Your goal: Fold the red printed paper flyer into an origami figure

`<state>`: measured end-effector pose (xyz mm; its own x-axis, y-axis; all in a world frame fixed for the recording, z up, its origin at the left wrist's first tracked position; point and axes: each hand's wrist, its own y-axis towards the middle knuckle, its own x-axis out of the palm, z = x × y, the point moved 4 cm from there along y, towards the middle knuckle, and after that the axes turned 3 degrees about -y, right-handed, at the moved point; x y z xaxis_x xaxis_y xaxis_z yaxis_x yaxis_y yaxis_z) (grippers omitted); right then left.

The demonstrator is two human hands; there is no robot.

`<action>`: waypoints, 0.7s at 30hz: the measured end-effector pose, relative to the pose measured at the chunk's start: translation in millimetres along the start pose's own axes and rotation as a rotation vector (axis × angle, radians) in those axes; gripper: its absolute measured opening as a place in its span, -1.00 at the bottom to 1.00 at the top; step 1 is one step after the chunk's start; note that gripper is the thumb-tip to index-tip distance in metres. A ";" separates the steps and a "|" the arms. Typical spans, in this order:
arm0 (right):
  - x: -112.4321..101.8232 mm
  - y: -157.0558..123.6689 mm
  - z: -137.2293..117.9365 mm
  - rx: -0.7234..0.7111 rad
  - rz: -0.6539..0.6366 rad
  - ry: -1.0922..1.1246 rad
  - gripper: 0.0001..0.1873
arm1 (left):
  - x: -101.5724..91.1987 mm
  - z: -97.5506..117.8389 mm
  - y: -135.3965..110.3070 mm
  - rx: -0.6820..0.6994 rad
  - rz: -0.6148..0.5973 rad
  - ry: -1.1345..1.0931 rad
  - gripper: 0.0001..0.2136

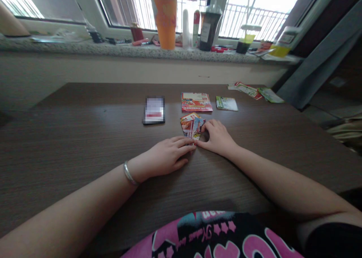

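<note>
Both my hands rest on a dark wooden table (85, 137) around a small folded colourful paper (191, 125). My left hand (165, 157) lies flat, fingers stretched, with its fingertips on the paper's near edge; a silver bangle is on that wrist. My right hand (216, 137) is curled, its fingers pressing the paper's right side. Just beyond lie a red printed leaflet (196, 101), a green-and-white leaflet (226, 103) and a phone (154, 110).
More leaflets (249, 90) lie at the table's far right corner. A stone windowsill (85, 49) behind holds an orange cup (165, 17), bottles, a dark drink cup (208, 28) and small clutter. A grey curtain hangs at right.
</note>
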<state>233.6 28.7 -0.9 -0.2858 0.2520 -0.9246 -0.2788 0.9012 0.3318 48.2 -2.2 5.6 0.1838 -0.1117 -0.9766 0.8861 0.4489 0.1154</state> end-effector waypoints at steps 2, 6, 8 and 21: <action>1.8 0.1 3.8 0.037 0.035 0.020 -0.49 | -0.1 -0.1 -0.1 0.011 -0.003 -0.010 -0.58; 6.2 2.3 10.9 0.065 0.059 0.051 -0.38 | -0.7 -0.2 -0.5 0.008 0.003 -0.023 -0.58; 8.8 4.7 15.4 0.075 0.057 0.065 -0.33 | -0.6 0.1 -0.5 0.005 0.003 -0.027 -0.58; 21.4 14.8 37.2 0.135 0.067 0.047 -0.32 | 0.1 1.0 -1.2 0.032 0.029 -0.047 -0.59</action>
<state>257.4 60.6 -22.7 -0.3434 0.2990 -0.8903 -0.1325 0.9231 0.3611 47.6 -3.6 5.6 0.2286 -0.1414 -0.9632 0.8932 0.4239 0.1498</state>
